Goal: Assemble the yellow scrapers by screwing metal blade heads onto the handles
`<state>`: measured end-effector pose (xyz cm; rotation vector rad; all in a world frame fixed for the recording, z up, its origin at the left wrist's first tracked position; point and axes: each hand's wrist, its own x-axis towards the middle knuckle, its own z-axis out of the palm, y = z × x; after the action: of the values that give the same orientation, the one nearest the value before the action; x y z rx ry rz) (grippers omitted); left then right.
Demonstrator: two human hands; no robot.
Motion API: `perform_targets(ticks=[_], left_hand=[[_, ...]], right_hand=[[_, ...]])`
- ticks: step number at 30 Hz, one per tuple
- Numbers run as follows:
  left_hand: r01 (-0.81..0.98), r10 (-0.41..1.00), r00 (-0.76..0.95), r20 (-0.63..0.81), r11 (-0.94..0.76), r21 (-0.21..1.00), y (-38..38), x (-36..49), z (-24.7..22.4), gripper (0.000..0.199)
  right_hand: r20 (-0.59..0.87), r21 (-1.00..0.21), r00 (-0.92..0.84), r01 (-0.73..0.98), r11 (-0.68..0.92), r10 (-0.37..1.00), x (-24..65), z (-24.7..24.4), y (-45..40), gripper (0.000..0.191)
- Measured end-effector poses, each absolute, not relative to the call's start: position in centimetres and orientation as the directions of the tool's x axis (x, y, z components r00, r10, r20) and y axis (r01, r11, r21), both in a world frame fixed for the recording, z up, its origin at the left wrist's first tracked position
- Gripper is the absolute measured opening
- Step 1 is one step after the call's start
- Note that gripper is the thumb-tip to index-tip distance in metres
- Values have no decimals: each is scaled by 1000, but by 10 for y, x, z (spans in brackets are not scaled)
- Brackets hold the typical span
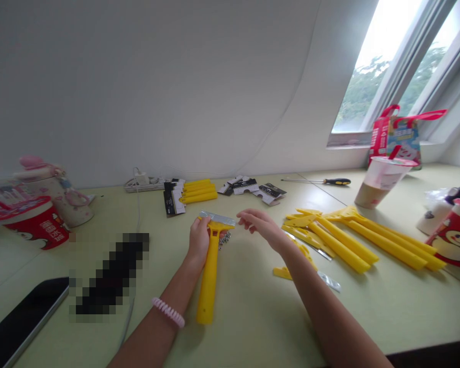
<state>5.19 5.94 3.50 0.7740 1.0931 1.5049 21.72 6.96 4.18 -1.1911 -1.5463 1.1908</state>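
My left hand (pixel 200 240) is closed around the head of a yellow scraper (pixel 209 281), whose handle points down toward me. A flat silvery blade (pixel 216 219) lies across the scraper's head. Just off the right end of that head is my right hand (pixel 258 225), its fingers curled and drawn together; anything between the fingertips is too small to make out. Behind the scraper, partly hidden by it, is a small heap of metal screws (pixel 224 238) on the table.
Yellow scraper handles (pixel 345 245) and small yellow parts (pixel 306 232) lie at right, beside a screwdriver (pixel 337 182). Finished-looking scrapers (pixel 199 191) and black cards (pixel 270 193) lie at the back. Drink cups (pixel 383 179), a phone (pixel 26 317) and a cable (pixel 138 220) surround the work area.
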Motion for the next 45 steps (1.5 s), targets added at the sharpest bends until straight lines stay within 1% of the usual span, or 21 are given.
perform_targets(ticks=[2, 4, 6, 8, 10, 15, 18, 20, 22, 26, 27, 28, 29, 31, 33, 36, 40, 45], left_hand=[[-383, 969, -230, -95, -1, 924, 61, 49, 36, 5], [-389, 964, -243, -105, 3, 921, 62, 46, 36, 5], [-390, 959, -259, -112, 2, 921, 64, 45, 36, 5], [-385, 955, -271, -116, 3, 923, 65, 44, 36, 5], [-382, 952, -280, -122, 6, 924, 65, 44, 35, 6], [-379, 951, -285, -121, 4, 925, 65, 44, 34, 8], [-374, 950, -286, -126, 10, 927, 66, 44, 33, 8], [-365, 951, -282, -125, 14, 931, 66, 44, 33, 8], [-352, 954, -272, -124, 21, 936, 66, 46, 32, 8], [-337, 964, -242, -111, 24, 941, 64, 50, 32, 7], [-334, 967, -235, -103, 19, 942, 63, 51, 32, 7], [-330, 969, -228, -95, 15, 944, 62, 52, 32, 7], [-326, 971, -221, -89, 13, 945, 61, 52, 33, 7], [-320, 975, -209, -80, 9, 947, 60, 53, 32, 8], [-311, 978, -197, -69, 4, 950, 60, 54, 30, 10], [-305, 982, -180, -61, 3, 952, 61, 53, 26, 13], [-327, 984, -166, -62, 4, 945, 61, 53, 25, 12], [-348, 983, -171, -67, 3, 937, 59, 55, 30, 10]], right_hand=[[133, -911, -78, 384, 153, 988, 226, 38, 75, 25], [209, -780, -2, 602, 168, 978, 235, 31, 81, 19], [262, -631, 14, 759, 160, 965, 239, 24, 84, 19], [288, -537, -12, 826, 172, 958, 238, 19, 84, 22], [297, -508, -67, 834, 217, 952, 231, 17, 80, 23], [305, -487, -262, 783, 387, 916, 208, 21, 69, 24], [244, -484, -294, 789, 378, 924, 209, 26, 64, 22], [181, -485, -289, 806, 341, 940, 218, 30, 60, 18], [146, -464, -232, 842, 274, 962, 234, 35, 53, 16], [146, -346, 51, 938, 2, 988, 273, 47, 34, 19], [137, -323, 99, 945, -50, 986, 283, 49, 28, 19], [117, -317, 107, 946, -65, 987, 291, 51, 23, 17], [86, -331, 76, 943, -43, 993, 298, 52, 17, 15], [29, -396, -75, 915, 80, 997, 306, 51, 5, 13], [12, -448, -177, 879, 164, 984, 308, 47, -7, 15], [27, -443, -194, 877, 185, 981, 303, 40, -21, 19], [22, -434, -211, 878, 199, 977, 299, 36, -28, 8], [11, -471, -267, 849, 241, 964, 302, 38, -22, 8]])
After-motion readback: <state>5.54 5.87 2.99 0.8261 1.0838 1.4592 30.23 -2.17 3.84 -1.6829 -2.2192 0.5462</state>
